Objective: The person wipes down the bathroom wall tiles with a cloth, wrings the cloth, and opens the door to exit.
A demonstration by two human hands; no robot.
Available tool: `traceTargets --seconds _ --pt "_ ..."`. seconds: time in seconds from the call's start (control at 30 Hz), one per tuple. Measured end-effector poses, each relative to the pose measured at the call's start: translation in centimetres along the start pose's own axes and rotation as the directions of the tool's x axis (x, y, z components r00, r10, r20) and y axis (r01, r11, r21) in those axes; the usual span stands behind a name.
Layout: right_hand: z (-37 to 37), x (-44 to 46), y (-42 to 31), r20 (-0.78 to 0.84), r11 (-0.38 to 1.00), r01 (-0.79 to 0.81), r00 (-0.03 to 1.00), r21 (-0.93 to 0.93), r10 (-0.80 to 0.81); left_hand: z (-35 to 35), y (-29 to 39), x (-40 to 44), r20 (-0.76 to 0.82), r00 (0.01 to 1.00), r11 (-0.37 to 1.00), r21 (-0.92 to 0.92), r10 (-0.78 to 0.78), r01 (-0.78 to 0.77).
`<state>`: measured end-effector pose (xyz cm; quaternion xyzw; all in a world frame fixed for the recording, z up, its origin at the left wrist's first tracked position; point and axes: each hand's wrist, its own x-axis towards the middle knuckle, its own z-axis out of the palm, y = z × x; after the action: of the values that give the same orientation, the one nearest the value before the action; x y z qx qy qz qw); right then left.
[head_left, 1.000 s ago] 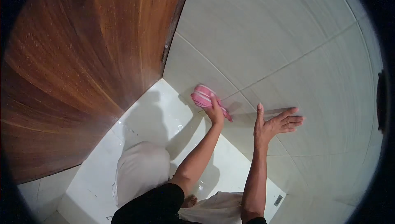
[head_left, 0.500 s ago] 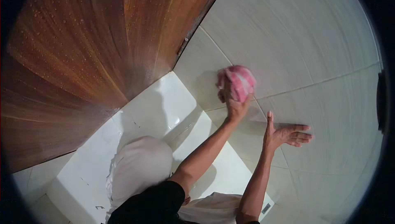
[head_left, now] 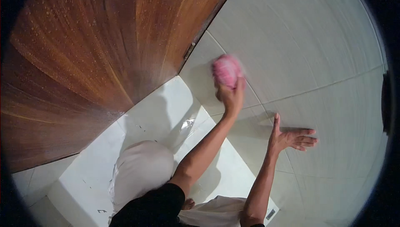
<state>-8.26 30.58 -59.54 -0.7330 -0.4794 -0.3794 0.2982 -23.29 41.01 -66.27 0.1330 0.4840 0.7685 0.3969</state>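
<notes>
A bunched pink and white cloth point(head_left: 227, 69) is pressed against the pale tiled wall point(head_left: 325, 60), close to the door side. My left hand point(head_left: 232, 98) is closed round its lower edge, the fingers partly hidden by the cloth and slightly blurred. To the right and lower, my right hand point(head_left: 291, 138) rests on the wall tiles, thumb up and fingers spread, with nothing in it.
A wooden door point(head_left: 83, 52) covered in water drops stands at the left, with a hinge point(head_left: 189, 50) near the corner. Below lies a wet white floor point(head_left: 89, 168). My knee in light trousers point(head_left: 143, 164) is bent over it. A dark object point(head_left: 386, 102) borders the right.
My left hand has slid the cloth up and to the left along the wall. My right hand has stayed nearly where it was.
</notes>
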Motion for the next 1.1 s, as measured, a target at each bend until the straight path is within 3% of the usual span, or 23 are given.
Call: traceTargets --seconds 0.03,0.07,0.17,0.2,0.23,0.27,0.3,0.33,0.43,0.47,0.53,0.6,0.63,0.73,0.8,0.9,0.97,1.03,1.1 --pt "0.1 0.0 -0.1 0.003 1.000 0.008 1.000 0.000 -0.008 0.5 0.5 0.4 0.107 0.922 0.855 0.347 0.371 -0.384" --pt "0.1 -0.1 0.0 0.000 1.000 -0.001 1.000 -0.006 0.001 0.5 0.4 0.9 0.099 0.925 0.858 0.349 0.366 -0.376" --pt "-0.1 0.2 -0.3 -0.021 1.000 -0.027 0.999 0.000 0.027 0.2 -2.9 3.1 0.160 0.690 0.580 0.429 0.706 -0.693" --pt "0.0 0.4 -0.6 -0.025 1.000 -0.023 0.999 0.005 0.023 -0.6 -3.4 3.1 0.134 0.803 0.707 0.407 0.581 -0.579" --pt "0.1 0.4 -0.7 -0.033 1.000 -0.025 0.999 0.005 0.025 -1.0 -3.9 3.6 0.135 0.801 0.705 0.406 0.583 -0.581" --pt "0.1 0.3 -0.7 -0.040 1.000 -0.028 0.999 -0.001 0.028 -1.6 -3.8 4.0 0.026 0.980 0.896 0.401 0.198 -0.192" --pt "0.1 0.2 -0.7 -0.046 1.000 -0.031 0.998 -0.004 0.030 -2.0 -3.4 4.5 -0.074 0.971 0.906 0.350 -0.227 0.239" --pt "0.1 0.2 -0.6 -0.048 0.999 -0.036 0.998 -0.004 0.036 -2.2 -3.5 5.3 -0.069 0.972 0.906 0.352 -0.225 0.235" --pt "0.2 0.2 -0.4 -0.053 0.999 -0.016 0.998 -0.035 0.014 -2.1 -2.5 8.0 -0.412 0.908 0.997 -0.044 -0.078 0.066" --pt "0.3 0.2 -0.6 -0.059 0.999 -0.020 0.998 -0.030 0.018 -2.2 -2.4 8.0 -0.409 0.909 0.997 -0.046 -0.072 0.058" --pt "0.4 0.3 -0.8 -0.061 0.999 -0.043 0.997 -0.012 0.042 -2.2 0.2 6.7 0.003 0.978 0.952 0.230 0.207 -0.202" --pt "-0.1 -0.2 -0.4 -0.037 0.999 -0.038 0.999 -0.021 0.037 -0.4 4.2 6.3 0.149 0.949 0.951 0.094 0.278 -0.294" --pt "-0.1 -0.2 -0.4 -0.044 0.999 -0.033 0.999 -0.013 0.032 0.0 4.0 6.5 0.138 0.953 0.954 0.100 0.269 -0.283" --pt "0.2 0.6 -1.0 -0.080 0.999 -0.025 0.996 0.025 0.027 1.3 2.2 8.0 0.105 0.767 0.694 0.363 0.633 -0.622" --pt "0.2 0.7 -1.1 -0.090 0.999 -0.020 0.996 0.031 0.023 0.9 0.1 8.4 0.102 0.794 0.748 0.283 0.599 -0.600" --pt "0.2 0.2 -1.0 -0.087 1.000 -0.021 0.996 0.017 0.023 -0.2 -3.3 8.2 -0.051 0.927 0.841 0.442 0.371 -0.312" --pt "0.1 0.3 -0.7 -0.103 1.000 -0.010 0.995 -0.015 0.009 -1.7 -4.2 8.4 -0.091 0.925 0.859 0.413 0.369 -0.302" --pt "-0.3 0.4 -1.1 -0.103 1.000 -0.009 0.995 -0.001 0.009 -3.1 -5.3 8.6 -0.122 0.990 0.906 0.423 0.069 -0.011" --pt "-0.5 0.4 -1.6 -0.100 0.999 -0.010 0.995 0.034 0.014 -4.0 -6.6 9.3 -0.162 0.984 0.936 0.351 0.076 -0.014"
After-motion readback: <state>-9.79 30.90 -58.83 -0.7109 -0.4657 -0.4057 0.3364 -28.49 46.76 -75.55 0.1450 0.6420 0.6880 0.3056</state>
